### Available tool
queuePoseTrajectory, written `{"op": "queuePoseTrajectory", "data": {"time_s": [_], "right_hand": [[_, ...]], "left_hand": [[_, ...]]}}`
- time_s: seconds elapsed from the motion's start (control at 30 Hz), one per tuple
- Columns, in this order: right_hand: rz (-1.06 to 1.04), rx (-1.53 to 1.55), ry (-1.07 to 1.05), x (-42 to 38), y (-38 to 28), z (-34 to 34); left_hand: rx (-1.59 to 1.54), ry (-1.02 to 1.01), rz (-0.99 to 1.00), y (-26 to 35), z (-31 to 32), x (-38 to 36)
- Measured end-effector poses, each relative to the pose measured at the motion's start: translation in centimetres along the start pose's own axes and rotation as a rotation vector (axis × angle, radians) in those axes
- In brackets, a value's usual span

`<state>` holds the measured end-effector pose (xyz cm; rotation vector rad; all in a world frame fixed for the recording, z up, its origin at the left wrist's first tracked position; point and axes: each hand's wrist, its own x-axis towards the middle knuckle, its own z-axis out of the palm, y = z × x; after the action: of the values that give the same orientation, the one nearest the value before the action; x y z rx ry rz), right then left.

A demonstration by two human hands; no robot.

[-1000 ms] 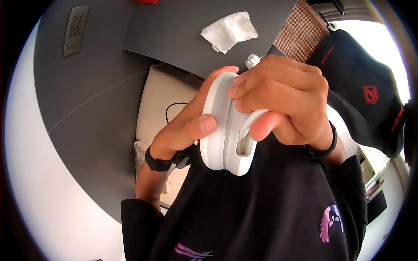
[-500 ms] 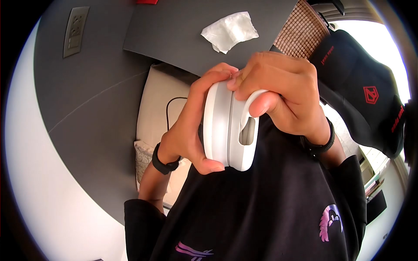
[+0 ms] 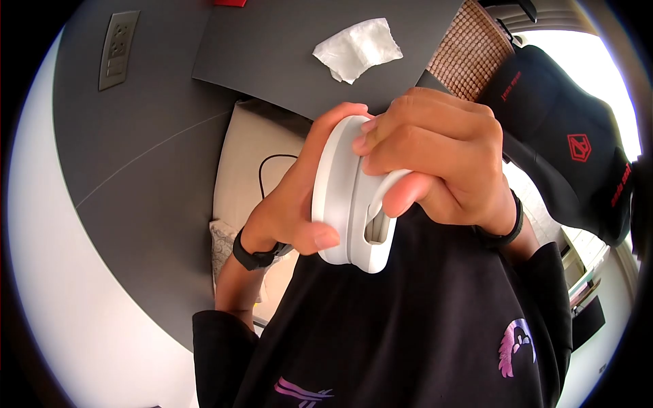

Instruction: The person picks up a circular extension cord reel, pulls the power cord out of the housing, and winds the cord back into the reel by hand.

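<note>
A white round lidded case [image 3: 337, 197], with a seam around its side and a loop handle on one face, is held on edge between both hands in front of my chest. My left hand [image 3: 289, 207] is wrapped round its left side, with the thumb at the lower front rim and the fingers over the top. My right hand [image 3: 445, 153] grips the handle side, its fingertips lying over the seam and its thumb on the handle. A slot shows beneath the handle. The case's far side is hidden.
Past my hands is a dark grey table [image 3: 272, 47] with a crumpled white tissue [image 3: 358, 51] on it. A black chair [image 3: 561, 143] with red lettering stands at the right. A wall socket plate [image 3: 119, 51] is at upper left, and a black cable [image 3: 264, 170] lies on the pale surface below.
The case has tilted and shifted slightly left and down at its lower end. My left thumb has moved up and left along the rim. My right hand has turned with the handle, its thumb lower.
</note>
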<state>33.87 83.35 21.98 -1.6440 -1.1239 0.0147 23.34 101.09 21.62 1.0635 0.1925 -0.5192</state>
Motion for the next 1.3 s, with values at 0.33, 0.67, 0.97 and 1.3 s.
{"op": "queuePoseTrajectory", "data": {"time_s": [0.33,0.67,0.97,1.3], "right_hand": [[0.013,-0.020,-0.028,-0.2,0.0,-0.2],[0.040,-0.035,0.009,-0.5,-0.2,0.1],[0.014,-0.010,0.007,-0.3,-0.1,-0.3],[0.000,-0.008,-0.008,0.0,-0.9,-0.1]], "left_hand": [[0.197,-0.126,0.286,-1.9,-1.1,0.2],[0.336,-0.177,0.552,-2.9,-1.9,0.8],[0.146,-0.111,0.380,-2.3,-1.4,0.4],[-0.008,0.019,0.065,-0.4,0.2,-0.2]]}}
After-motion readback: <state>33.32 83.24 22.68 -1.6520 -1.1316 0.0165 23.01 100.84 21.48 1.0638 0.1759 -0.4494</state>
